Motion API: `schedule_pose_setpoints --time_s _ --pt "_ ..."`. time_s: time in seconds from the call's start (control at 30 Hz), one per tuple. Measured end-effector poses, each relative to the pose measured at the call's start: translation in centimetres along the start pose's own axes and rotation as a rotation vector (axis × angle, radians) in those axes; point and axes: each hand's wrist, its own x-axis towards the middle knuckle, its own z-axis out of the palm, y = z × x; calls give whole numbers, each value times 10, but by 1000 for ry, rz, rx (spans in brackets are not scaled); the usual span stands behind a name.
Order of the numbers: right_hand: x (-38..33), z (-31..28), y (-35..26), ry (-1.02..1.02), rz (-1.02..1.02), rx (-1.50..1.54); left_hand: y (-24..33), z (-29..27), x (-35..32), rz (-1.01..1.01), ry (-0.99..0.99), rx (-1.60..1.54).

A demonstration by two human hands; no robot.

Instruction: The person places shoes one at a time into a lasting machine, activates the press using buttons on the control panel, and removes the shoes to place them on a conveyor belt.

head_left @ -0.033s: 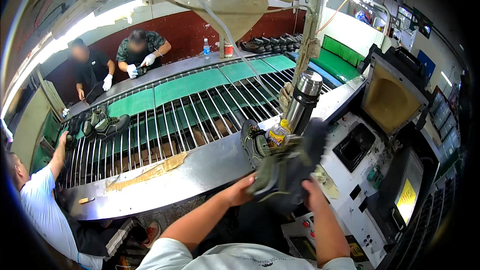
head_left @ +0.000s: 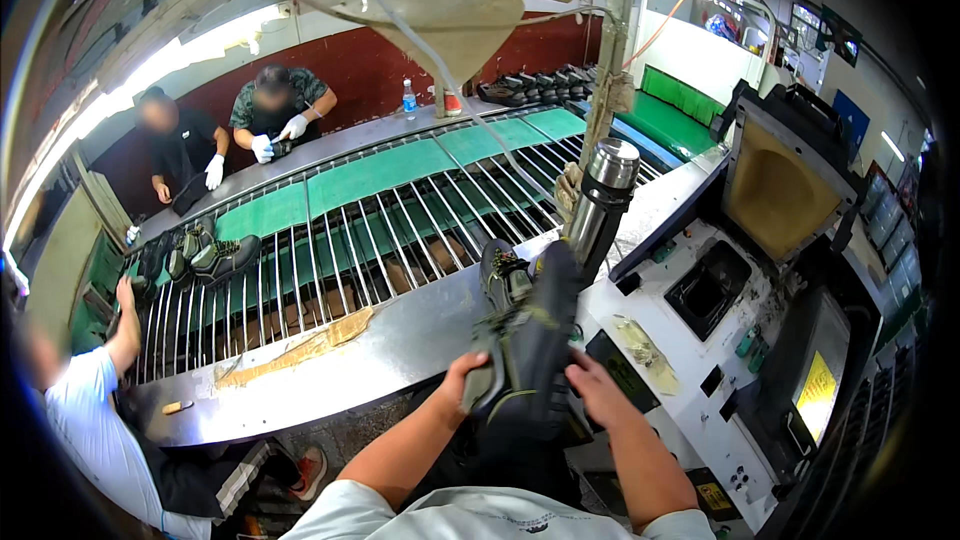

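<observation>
A dark grey and olive work shoe is held up in front of me, toe upward, its black sole turned to the right. My left hand grips the upper side of this shoe, fingers wrapped round it. At the sole side, my right hand holds the lower part, its fingertips partly hidden by the shoe. Just behind, a second shoe of the same kind stands on the metal edge of the conveyor. A steel thermos flask stands close beyond the held shoe.
A roller conveyor with green sheets runs ahead. To my right is a machine with a raised, padded lid and an open well. Several shoes lie at the conveyor's left end, near a person in white. Two gloved people work opposite.
Both hands have shifted left with the shoe, which now stands more upright. The yellow-capped bottle beside the flask is now mostly hidden behind the shoe.
</observation>
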Motion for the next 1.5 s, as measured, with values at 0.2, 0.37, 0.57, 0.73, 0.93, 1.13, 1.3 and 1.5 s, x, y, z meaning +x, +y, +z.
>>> schedule_pose_setpoints --time_s 0.2,0.37,0.57,0.73,0.93,1.13,1.3,1.5 --pt "-22 29 48 -106 -97 -63 12 -77 -38 216 406 -118" --pt "-43 21 128 78 14 -68 107 -142 13 83 615 283" --pt "-54 10 143 320 55 -37 130 -156 137 47 679 662" --pt "-27 35 144 203 89 -133 89 -140 183 103 1058 1069" --pt "45 107 145 -52 -32 -345 96 -198 102 201 469 513" --pt "140 189 153 -283 -265 -565 141 -317 -32 357 781 218" --pt "208 239 173 -329 -227 -658 227 -371 -116 551 1078 151" --pt "244 264 218 -218 -319 -821 339 -512 -164 577 1540 1055"
